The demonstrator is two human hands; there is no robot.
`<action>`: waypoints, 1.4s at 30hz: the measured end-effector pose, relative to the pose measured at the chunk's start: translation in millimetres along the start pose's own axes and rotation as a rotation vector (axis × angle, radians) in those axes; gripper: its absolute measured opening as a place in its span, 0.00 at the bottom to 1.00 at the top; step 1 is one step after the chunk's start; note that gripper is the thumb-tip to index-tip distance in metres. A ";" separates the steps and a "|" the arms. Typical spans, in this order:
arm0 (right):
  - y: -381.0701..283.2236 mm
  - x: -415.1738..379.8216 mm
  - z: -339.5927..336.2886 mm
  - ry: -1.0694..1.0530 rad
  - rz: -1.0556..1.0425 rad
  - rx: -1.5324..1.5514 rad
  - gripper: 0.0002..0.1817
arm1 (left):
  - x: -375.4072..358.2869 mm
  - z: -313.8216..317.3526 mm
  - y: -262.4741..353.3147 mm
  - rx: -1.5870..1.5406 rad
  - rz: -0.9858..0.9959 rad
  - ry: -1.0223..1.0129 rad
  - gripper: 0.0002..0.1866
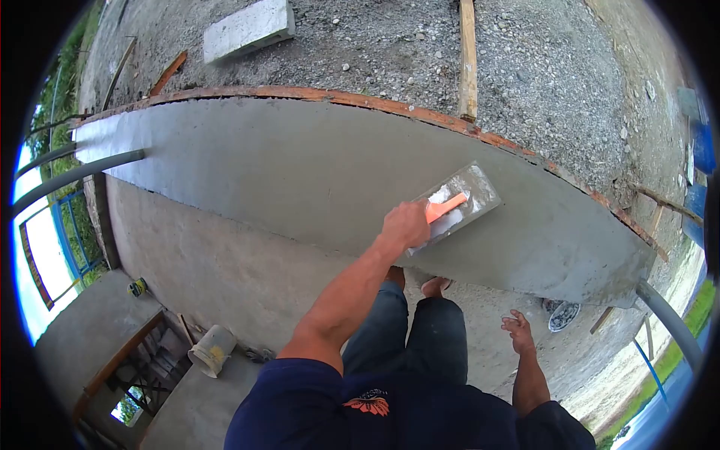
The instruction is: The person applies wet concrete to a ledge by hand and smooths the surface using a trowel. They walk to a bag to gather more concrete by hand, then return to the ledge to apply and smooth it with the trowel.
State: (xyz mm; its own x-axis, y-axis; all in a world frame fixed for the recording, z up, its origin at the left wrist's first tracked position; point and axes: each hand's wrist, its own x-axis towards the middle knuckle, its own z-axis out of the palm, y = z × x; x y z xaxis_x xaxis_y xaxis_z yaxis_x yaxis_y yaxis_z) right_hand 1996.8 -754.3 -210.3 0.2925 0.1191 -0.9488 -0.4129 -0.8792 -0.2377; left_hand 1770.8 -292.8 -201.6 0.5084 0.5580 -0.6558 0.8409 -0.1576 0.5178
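Observation:
My left hand (406, 225) is wrapped around the orange handle of a rectangular finishing trowel (480, 187). The trowel's blade is smeared with wet grey cement and lies over a long strip of smooth grey concrete (285, 165), right of its middle. Held low on the right, my right hand (517, 331) has nothing in it and its fingers are apart. Near that hand, a small container of grey material (564, 316) stands below the strip's near edge.
Wooden edging (360, 101) borders the strip's far side, braced by a timber (468, 60). Beyond lie gravel and a concrete block (247, 31). Grey pipes (82, 176) rise at both ends. A dirty bucket (212, 351) stands lower left, beside a framed floor opening (135, 367).

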 end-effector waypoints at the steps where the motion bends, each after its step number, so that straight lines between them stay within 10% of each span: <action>1: -5.0 -9.7 -5.0 0.029 0.008 0.015 0.34 | -15.3 0.7 -15.0 -0.050 -0.045 0.065 0.17; 5: 2.0 -13.8 -34.8 0.138 0.093 0.017 0.34 | -67.9 -45.8 -162.8 -0.105 -0.075 0.582 0.09; 11: 8.1 9.5 -30.0 0.076 0.130 -0.014 0.36 | -74.7 -115.8 -276.4 -0.487 -0.644 0.577 0.08; 21: 38.2 23.1 -36.7 -0.017 0.020 0.104 0.38 | -52.5 87.1 -1.3 -0.108 -0.103 0.055 0.11; 31: 116.0 19.7 -89.9 0.075 0.095 0.197 0.35 | -79.9 23.3 -137.8 -0.588 -0.488 0.534 0.08; 42: 199.0 11.5 -93.2 -0.004 0.040 0.260 0.34 | -65.4 233.8 159.1 -0.087 0.015 -0.048 0.16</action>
State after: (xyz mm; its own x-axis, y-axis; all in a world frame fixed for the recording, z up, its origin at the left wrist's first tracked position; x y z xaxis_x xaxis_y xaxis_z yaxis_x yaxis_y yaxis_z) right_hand 1998.4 -970.9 -249.1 0.2683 0.0888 -0.9592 -0.6323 -0.7350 -0.2449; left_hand 1914.7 -544.9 -204.8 0.5309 0.5165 -0.6718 0.8147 -0.0928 0.5724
